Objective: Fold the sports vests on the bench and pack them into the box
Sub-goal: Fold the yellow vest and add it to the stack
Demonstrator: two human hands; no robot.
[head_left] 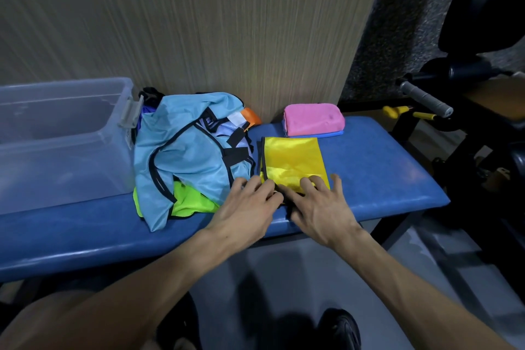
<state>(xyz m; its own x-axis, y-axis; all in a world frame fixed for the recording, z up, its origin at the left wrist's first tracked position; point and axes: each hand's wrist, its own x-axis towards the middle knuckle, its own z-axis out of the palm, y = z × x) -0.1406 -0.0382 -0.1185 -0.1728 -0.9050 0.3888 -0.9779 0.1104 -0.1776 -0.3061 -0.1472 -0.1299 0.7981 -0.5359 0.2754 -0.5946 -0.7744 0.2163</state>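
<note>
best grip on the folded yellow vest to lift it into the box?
Probably pinch the near black-trimmed edge of the yellow vest, from the person's side: both hands, left hand and right hand, already rest there, and its far edge lies close to the pink folded vest.

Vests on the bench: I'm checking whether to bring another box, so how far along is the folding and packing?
Done: a pink vest lies folded on a blue one at the bench's back. In hand: both hands, left and right, press the yellow vest flat mid-fold. Left: the heap under the light blue vest is unfolded, and the clear box looks empty.
</note>
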